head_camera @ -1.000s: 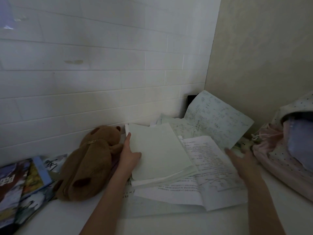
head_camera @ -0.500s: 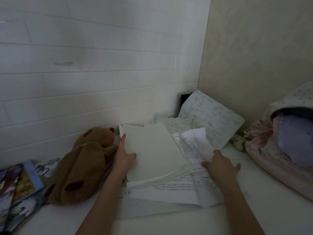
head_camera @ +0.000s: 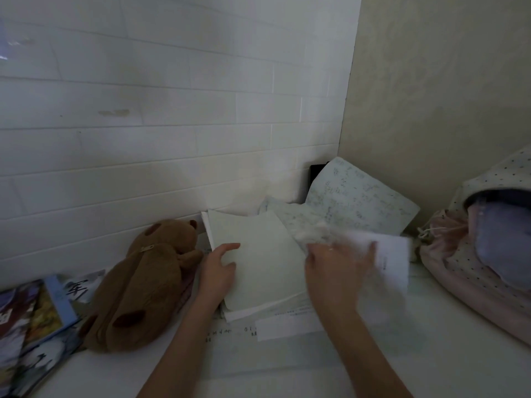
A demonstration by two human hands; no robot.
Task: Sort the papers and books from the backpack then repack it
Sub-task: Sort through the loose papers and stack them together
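pale green cover stock forms the top face of the paper stack [head_camera: 258, 259], which lies on the white worktop [head_camera: 448, 363] between the two hands. the left hand [head_camera: 218, 271] rests on the stack's left edge, thumb laid across the cover and fingers curled down around the side of the stack, grasping it. the right hand [head_camera: 336, 268] sits just right of the stack and is motion-blurred; it grips a white printed sheet [head_camera: 393, 259], which stands lifted off the worktop and extends to the right of that hand. more printed sheets [head_camera: 284, 323] lie flat under the stack and under the right forearm. beyond the right hand, a handwritten sheet [head_camera: 359, 199] leans against the corner of the walls, with a dark object partly hidden behind it. the backpack [head_camera: 471, 268], pink with dotted fabric, lies to the right of the right hand with its mouth open and a blue item [head_camera: 505, 242] showing inside. a brown plush bear [head_camera: 146, 282] lies just left of the left hand, touching the stack's surroundings at wrist level. colourful books [head_camera: 34, 320] lie well left of the bear at the worktop edge.
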